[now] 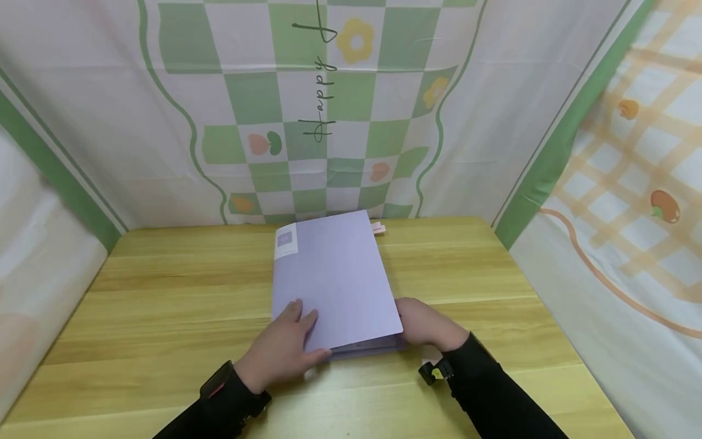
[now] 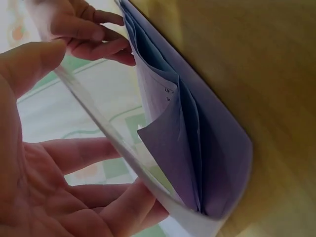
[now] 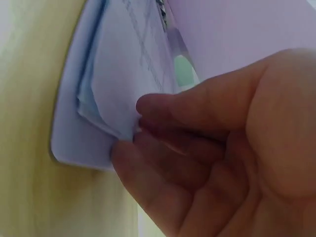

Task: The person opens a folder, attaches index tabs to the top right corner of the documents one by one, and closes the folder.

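Note:
A lilac folder (image 1: 334,274) lies on the wooden table, its front cover partly raised. My left hand (image 1: 282,350) rests at the lower left of the cover, fingers spread over the outside and thumb along the bottom edge. From the right, my right hand (image 1: 425,323) reaches under the cover, which hides its fingertips in the head view. In the right wrist view, my thumb and fingers pinch the corner of the inner pages (image 3: 121,89). Bluish-lilac pages (image 2: 165,143) stand slightly fanned above the back cover (image 2: 224,163) in the left wrist view.
Small pink tabs (image 1: 378,228) stick out at the folder's top right. A white label (image 1: 293,241) marks the cover's upper left. Patterned cloth (image 1: 351,110) hangs behind the table (image 1: 181,317) and along both sides.

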`<state>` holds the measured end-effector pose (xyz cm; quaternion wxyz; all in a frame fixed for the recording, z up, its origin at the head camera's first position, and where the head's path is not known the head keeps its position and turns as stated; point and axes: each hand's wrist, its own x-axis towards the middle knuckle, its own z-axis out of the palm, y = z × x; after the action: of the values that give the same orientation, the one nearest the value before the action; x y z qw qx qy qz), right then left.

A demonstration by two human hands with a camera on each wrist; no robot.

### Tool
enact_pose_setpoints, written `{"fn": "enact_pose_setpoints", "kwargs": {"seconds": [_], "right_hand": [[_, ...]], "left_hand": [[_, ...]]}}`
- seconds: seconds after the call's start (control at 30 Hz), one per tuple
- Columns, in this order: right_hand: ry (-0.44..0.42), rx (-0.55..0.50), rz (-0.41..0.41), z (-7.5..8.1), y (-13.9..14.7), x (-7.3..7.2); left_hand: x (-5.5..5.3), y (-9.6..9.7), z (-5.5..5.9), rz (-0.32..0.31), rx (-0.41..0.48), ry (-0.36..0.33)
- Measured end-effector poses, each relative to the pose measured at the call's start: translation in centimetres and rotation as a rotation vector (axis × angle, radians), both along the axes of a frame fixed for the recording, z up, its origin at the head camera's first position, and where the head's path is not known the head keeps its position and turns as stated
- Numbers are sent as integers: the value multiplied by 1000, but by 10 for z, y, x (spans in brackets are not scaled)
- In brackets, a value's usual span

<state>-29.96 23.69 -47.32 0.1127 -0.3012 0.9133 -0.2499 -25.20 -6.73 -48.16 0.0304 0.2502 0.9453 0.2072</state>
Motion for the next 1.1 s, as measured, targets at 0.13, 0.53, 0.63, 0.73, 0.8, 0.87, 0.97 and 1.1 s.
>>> {"fn": "enact_pose_setpoints", "kwargs": {"seconds": [0.13, 0.53, 0.63, 0.73, 0.8, 0.87, 0.97, 1.1], "right_hand": [[-126, -27, -129, 1, 3, -6], [-98, 70, -292, 10, -3, -12], [-51, 120, -272, 16, -7, -10], [-10, 167, -239, 20, -12, -8], [29, 206, -207, 20, -18, -8], [55, 243, -180, 21, -26, -7], [84, 290, -137, 23, -36, -5], [93, 319, -80, 22, -49, -6]], "left_hand": [[-2, 3, -2, -13, -32, 13], [-7, 5, -6, -59, -136, 49], [-8, 3, -9, -68, -162, 59], [-7, 2, -9, -71, -172, 70], [-7, 3, -8, -73, -173, 76], [-7, 3, -9, -75, -181, 89], [-8, 4, -11, -73, -193, 104], [-7, 7, -12, -58, -213, 111]]}}
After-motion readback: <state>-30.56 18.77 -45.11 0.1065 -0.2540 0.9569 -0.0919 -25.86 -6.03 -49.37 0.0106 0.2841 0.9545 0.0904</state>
